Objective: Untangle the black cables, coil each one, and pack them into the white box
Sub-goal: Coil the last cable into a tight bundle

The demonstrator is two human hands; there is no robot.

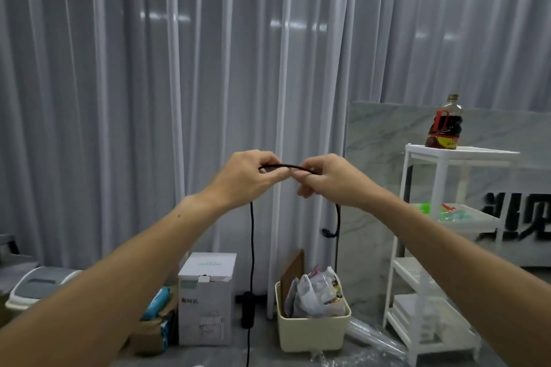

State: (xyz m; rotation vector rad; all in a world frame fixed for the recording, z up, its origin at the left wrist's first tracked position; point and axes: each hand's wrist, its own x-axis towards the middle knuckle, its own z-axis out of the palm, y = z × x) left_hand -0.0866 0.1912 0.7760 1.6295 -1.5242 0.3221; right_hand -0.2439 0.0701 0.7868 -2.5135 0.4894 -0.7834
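Your left hand (247,179) and right hand (331,182) each pinch the thin black rubber cable (293,167), raised before the grey curtain (149,68); its short span runs sideways, both ends hanging straight down.

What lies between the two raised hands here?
In the head view, a short arched stretch of black cable bridges the small gap between the left hand and right hand; both pinch it, and its ends hang down below each hand.
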